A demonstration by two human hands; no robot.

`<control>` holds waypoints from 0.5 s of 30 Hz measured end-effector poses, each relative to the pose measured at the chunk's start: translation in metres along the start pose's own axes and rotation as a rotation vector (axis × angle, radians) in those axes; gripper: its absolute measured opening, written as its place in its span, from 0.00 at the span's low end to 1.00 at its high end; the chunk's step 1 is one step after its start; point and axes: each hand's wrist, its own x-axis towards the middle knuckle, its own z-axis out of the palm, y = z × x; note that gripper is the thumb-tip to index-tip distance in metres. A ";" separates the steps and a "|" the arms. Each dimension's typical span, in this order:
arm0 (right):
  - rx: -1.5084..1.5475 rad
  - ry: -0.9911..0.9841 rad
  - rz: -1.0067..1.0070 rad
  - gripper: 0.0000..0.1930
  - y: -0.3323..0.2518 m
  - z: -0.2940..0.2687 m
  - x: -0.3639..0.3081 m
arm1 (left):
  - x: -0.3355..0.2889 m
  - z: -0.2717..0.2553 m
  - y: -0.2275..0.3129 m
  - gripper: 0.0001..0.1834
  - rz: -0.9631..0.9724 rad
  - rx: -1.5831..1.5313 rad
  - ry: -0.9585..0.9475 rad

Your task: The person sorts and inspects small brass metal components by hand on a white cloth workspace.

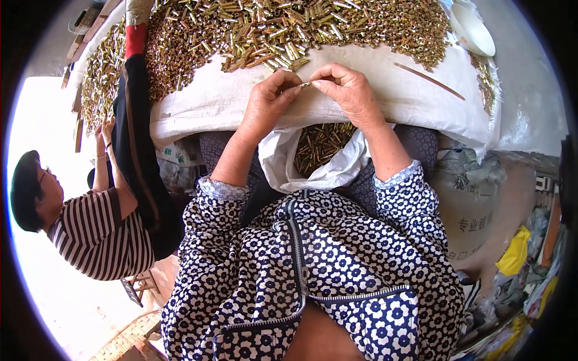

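Note:
My left hand (271, 101) and my right hand (349, 95) meet at the near edge of a cloth-covered table. Between their fingertips is a small, shiny, brass-coloured metal piece (305, 85); both hands pinch it, and its exact shape is too small to tell. Just beyond my fingers lie slim brass-coloured metal tubes (271, 51), part of a wide heap. Below my hands, an opened white sack (278, 159) rests in my lap, with many similar slim metal pieces (322, 147) inside.
Rusty-looking short metal pieces (397, 30) cover the table's far side. A thin stick (430, 81) lies on the white cloth (198, 111); a white bowl (472, 29) stands far right. Left, a person in a striped shirt (102, 234) works at the heap. Sacks and a yellow bag (513, 251) lie right.

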 end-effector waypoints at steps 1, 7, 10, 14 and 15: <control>-0.001 0.000 -0.002 0.06 0.001 0.000 0.000 | -0.001 -0.001 -0.001 0.05 0.002 0.000 0.001; 0.048 -0.001 0.025 0.06 0.005 0.001 -0.001 | -0.001 0.003 -0.001 0.03 -0.079 -0.349 0.048; 0.079 0.000 0.042 0.06 0.004 0.001 -0.001 | -0.001 0.005 0.000 0.04 -0.095 -0.439 0.101; 0.121 0.006 0.003 0.06 0.002 0.003 -0.001 | 0.000 0.005 -0.003 0.04 -0.086 -0.565 0.105; 0.151 0.005 -0.022 0.06 0.002 0.004 0.000 | 0.001 0.005 -0.003 0.04 -0.087 -0.635 0.099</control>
